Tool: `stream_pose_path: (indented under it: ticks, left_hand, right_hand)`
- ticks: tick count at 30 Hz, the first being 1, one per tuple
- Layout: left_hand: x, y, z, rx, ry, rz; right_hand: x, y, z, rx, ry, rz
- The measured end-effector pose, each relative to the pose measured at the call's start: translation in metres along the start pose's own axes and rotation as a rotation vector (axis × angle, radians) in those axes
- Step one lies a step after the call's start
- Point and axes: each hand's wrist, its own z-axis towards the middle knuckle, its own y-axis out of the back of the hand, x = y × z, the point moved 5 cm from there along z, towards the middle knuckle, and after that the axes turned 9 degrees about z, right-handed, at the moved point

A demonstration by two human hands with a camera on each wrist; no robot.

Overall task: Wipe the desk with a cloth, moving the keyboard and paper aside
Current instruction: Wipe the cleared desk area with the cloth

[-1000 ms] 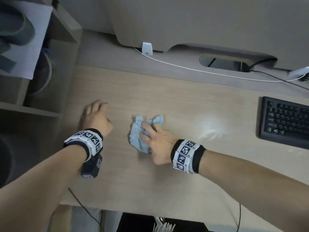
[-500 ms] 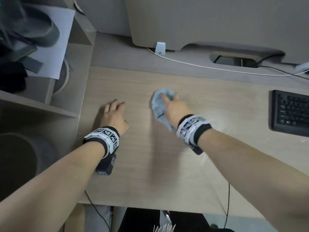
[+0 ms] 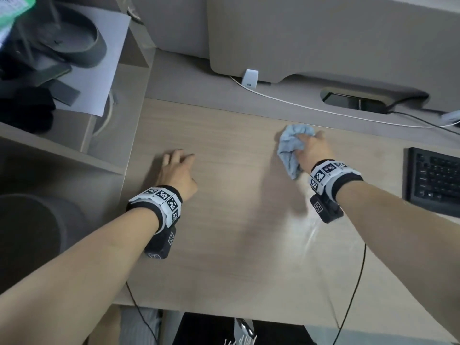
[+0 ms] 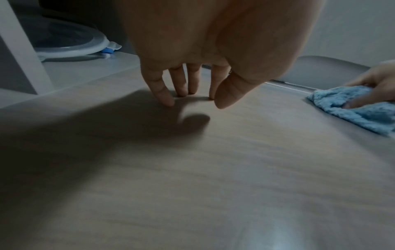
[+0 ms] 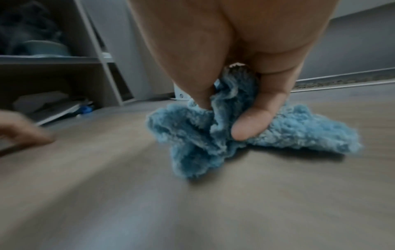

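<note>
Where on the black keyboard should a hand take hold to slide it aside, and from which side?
Judging by its pose, the keyboard lies flat at the desk's right, with only its left end in frame. The right hand, now gripping the cloth, is nearest; grip that left short edge from the left.

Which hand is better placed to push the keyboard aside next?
Probably the left hand: it holds nothing, fingertips resting on the desk. But the keyboard lies beside the right hand, which grips the cloth, so the left must reach across.

Left hand (image 3: 177, 173) fingertips (image 4: 169, 101) down, fingers straight, right hand (image 3: 314, 150) fingers curled, both forearms extended
</note>
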Motion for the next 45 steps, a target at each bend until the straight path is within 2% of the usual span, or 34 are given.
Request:
stream_pose_path:
  ticks: [2,4,6,8,10,11,13,16,19,22,25,28,30,32,34,36,38,40,43,45]
  left_hand:
    - [0.004,0.002,0.004,-0.017,0.013,-0.056]
    - [0.012,0.007,0.010,-0.082,0.040,-0.151]
    - [0.024,0.013,0.014,-0.149,0.105,-0.195]
    - [0.038,0.017,0.017,-0.165,0.182,-0.166]
    - [0.052,0.019,0.019,-0.163,0.266,-0.115]
    - [0.058,0.021,0.021,-0.164,0.305,-0.099]
    - [0.066,0.021,0.023,-0.149,0.367,-0.104]
    - [0.072,0.019,0.026,-0.093,0.419,-0.114]
    - [0.077,0.019,0.028,-0.060,0.416,-0.070]
    - [0.075,0.019,0.027,-0.059,0.412,-0.048]
    - [0.070,0.018,0.024,-0.078,0.403,-0.029]
    - [0.070,0.018,0.022,-0.061,0.396,-0.013]
    - [0.071,0.021,0.021,-0.041,0.394,-0.019]
    - [0.073,0.022,0.022,-0.024,0.389,-0.033]
    - [0.075,0.021,0.022,-0.042,0.373,-0.046]
    - [0.078,0.020,0.021,-0.051,0.375,-0.066]
    - [0.078,0.021,0.020,-0.043,0.378,-0.066]
    - [0.078,0.022,0.020,-0.037,0.376,-0.056]
    - [0.079,0.019,0.020,-0.057,0.358,-0.046]
    - [0.080,0.018,0.020,-0.062,0.355,-0.057]
  right_hand:
    - [0.015,0.012,0.019,-0.065,-0.046,0.099]
    - [0.051,0.017,0.023,-0.089,-0.038,0.213]
    - [0.104,0.010,0.011,-0.024,0.088,0.206]
    - [0.151,-0.009,-0.013,0.049,0.295,0.140]
    - [0.170,-0.028,-0.030,0.090,0.477,0.032]
    - [0.164,-0.031,-0.029,0.082,0.508,0.009]
    - [0.139,-0.021,-0.014,0.038,0.444,0.037]
    - [0.099,0.004,0.021,-0.009,0.236,0.116]
    - [0.099,0.020,0.046,-0.037,0.149,0.067]
    - [0.139,0.024,0.059,-0.044,0.188,0.007]
    - [0.201,0.020,0.064,-0.018,0.349,-0.015]
    - [0.259,0.002,0.043,0.033,0.602,-0.103]
    - [0.271,-0.011,0.025,0.084,0.728,-0.154]
    - [0.261,-0.013,0.023,0.107,0.781,-0.151]
    - [0.250,-0.004,0.039,0.073,0.734,-0.120]
    - [0.255,0.009,0.062,0.037,0.619,-0.101]
    - [0.277,0.023,0.083,0.022,0.528,-0.074]
    - [0.308,0.026,0.089,0.044,0.542,-0.084]
    - [0.344,0.006,0.060,0.107,0.714,-0.224]
    - [0.343,-0.014,0.032,0.154,0.859,-0.344]
